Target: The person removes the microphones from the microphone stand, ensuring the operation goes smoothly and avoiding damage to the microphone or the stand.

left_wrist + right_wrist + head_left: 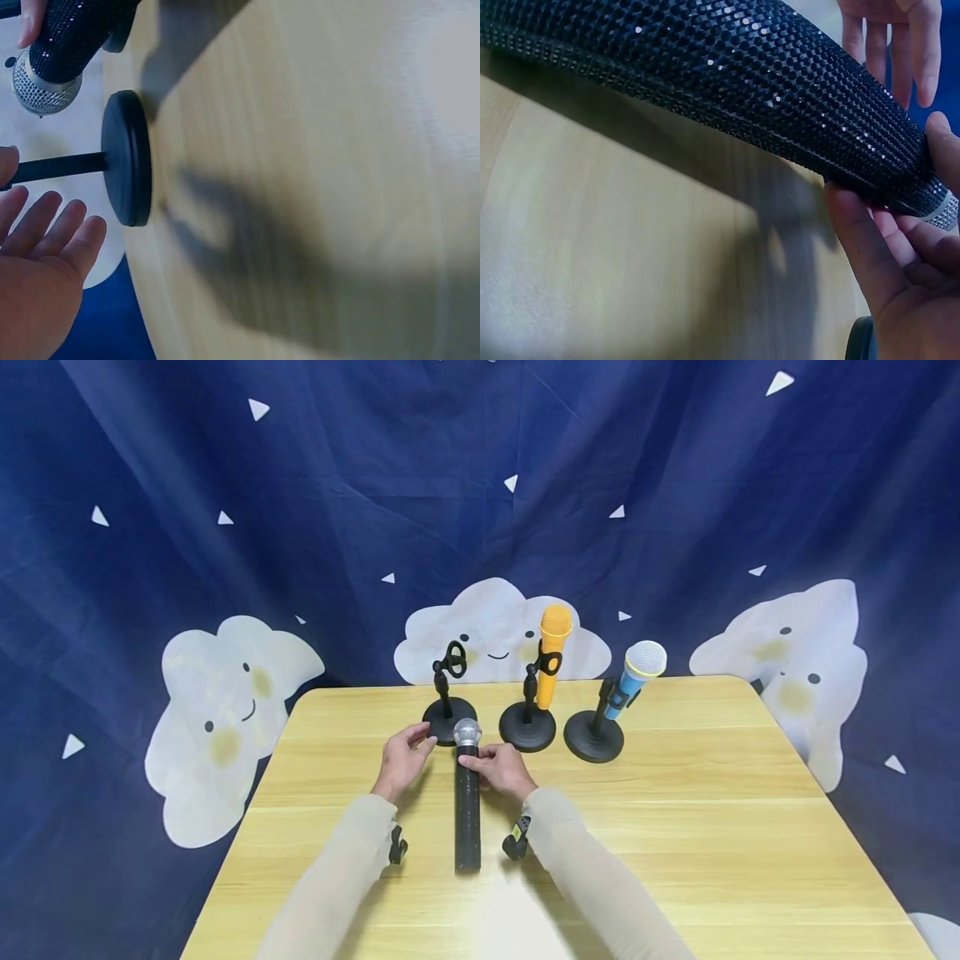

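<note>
My right hand (504, 768) grips a black microphone (467, 814) near its silver mesh head, thumb across the top. In the right wrist view the microphone's body (720, 75) is covered in small shiny studs, and fingers curl round its neck. Held above the wooden table, its head points toward the back. My left hand (403, 762) is off to the left with fingers loosely spread, holding nothing, close to a black stand (444, 710) with a ring-shaped clip on top. In the left wrist view the stand's round base (127, 159) shows beyond the left fingertips.
To the right, a second black stand (527, 727) holds an orange microphone (551, 647). Beside it a third stand (594, 739) carries a blue microphone (633, 681) with a white head, tilted right. A dark blue curtain (360, 510) with clouds hangs behind the table (675, 860).
</note>
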Demonstrator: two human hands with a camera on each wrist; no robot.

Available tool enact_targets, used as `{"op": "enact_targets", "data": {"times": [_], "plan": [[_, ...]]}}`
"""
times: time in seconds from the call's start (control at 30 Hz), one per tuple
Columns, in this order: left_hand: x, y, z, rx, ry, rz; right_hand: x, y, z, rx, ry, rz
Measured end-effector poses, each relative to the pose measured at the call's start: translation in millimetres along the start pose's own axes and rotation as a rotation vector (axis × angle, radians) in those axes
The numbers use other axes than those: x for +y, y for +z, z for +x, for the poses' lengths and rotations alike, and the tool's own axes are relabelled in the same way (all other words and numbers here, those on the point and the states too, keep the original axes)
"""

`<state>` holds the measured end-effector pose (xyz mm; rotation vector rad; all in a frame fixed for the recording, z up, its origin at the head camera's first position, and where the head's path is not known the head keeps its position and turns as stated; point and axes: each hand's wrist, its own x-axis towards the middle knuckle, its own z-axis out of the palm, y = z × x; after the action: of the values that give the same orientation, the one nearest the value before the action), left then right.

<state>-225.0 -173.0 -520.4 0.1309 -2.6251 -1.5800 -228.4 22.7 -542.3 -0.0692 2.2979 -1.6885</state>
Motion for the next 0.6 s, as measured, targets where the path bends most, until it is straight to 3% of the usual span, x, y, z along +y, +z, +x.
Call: {"op": "enact_targets", "data": {"times": [0.33, 0.6], "plan": [[-13.2, 3.1, -6.5, 0.009, -0.027, 0.014, 1, 5, -2, 0.026, 0.051, -0.090], [-14.2, 5.9, -9.0, 0.017, -0.035, 0.011, 3, 8, 0, 0.047, 0.080, -0.166]]}}
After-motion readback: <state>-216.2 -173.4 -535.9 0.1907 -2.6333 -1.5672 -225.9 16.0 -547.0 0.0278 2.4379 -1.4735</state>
